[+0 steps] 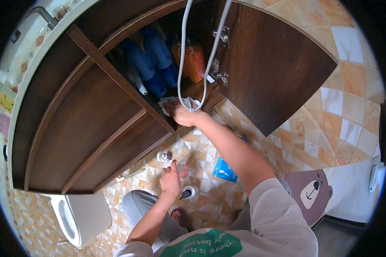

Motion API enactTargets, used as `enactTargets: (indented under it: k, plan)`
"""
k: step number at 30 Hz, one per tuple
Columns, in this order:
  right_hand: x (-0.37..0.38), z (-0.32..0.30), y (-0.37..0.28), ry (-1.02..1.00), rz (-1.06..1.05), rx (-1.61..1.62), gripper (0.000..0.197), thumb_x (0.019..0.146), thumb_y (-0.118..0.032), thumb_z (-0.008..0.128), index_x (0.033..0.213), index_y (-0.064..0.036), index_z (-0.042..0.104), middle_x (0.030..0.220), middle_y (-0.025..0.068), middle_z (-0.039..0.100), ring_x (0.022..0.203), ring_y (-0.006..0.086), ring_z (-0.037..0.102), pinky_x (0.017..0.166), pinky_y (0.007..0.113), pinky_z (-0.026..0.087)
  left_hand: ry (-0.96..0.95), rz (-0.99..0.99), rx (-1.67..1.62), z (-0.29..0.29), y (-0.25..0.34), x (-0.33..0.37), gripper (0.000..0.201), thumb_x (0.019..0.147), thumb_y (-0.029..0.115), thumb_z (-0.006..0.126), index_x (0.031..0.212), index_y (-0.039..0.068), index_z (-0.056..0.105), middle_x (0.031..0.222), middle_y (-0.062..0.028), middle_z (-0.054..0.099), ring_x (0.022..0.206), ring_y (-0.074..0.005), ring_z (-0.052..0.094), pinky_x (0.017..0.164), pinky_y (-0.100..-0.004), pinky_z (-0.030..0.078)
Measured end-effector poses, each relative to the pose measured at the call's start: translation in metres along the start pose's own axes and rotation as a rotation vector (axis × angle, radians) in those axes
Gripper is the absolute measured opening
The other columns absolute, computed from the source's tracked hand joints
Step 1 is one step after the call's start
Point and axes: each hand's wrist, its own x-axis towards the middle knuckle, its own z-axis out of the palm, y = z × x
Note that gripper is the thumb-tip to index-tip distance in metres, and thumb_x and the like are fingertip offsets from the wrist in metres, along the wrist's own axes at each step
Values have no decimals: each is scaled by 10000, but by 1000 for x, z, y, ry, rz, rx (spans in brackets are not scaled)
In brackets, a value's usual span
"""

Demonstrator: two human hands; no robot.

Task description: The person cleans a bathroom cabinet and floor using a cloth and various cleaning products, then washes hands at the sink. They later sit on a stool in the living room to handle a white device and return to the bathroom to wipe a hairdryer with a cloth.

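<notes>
My right hand (182, 115) reaches to the front edge of the open dark-wood cabinet (120, 85) and presses a white cloth (165, 105) against its floor, fingers bent over it. A white cable loop (182, 55) hangs from above and crosses in front of that wrist. Lower down, my left hand (170, 180) is held above the tiled floor with its fingers curled; what lies in them, if anything, is hidden. Just beside it is a clear, pinkish item (182, 169), and I cannot tell whether the hand touches it.
Blue bottles (152, 55) and an orange container (195, 62) stand inside the cabinet, its door (278, 64) swung out to the right. On the floor are a blue packet (225, 170), a white-capped item (163, 156) and a white-and-black item (188, 192). A white bin (88, 218) stands left.
</notes>
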Motion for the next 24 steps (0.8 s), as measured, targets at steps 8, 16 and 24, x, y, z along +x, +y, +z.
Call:
enactTargets:
  k: [8, 16, 24]
  plan:
    - [-16, -1, 46, 194, 532, 502, 438, 924, -189, 383, 1336, -92, 494, 1405, 75, 462, 1309, 238, 417, 1105, 382, 301, -105, -83, 106, 62, -26, 9, 506, 818, 238, 646, 1278, 129, 468, 947, -124, 679, 992, -305, 604, 814, -439, 492]
    - [-67, 17, 41, 263, 585, 309, 467, 947, -228, 359, 1384, -80, 434, 1519, 93, 310, 1426, 197, 238, 1175, 406, 147, -333, -144, 150, 91, -46, 5, 430, 839, 323, 619, 1213, 141, 510, 1008, -112, 691, 1060, -297, 608, 882, -447, 449]
    - [-69, 28, 43, 295, 563, 299, 535, 925, -297, 399, 1403, -56, 414, 1528, 81, 298, 1433, 214, 217, 1191, 404, 93, 297, 220, -574, -49, 62, 15, 200, 867, 26, 552, 1066, 37, 536, 1101, -186, 597, 992, -310, 603, 857, -383, 476]
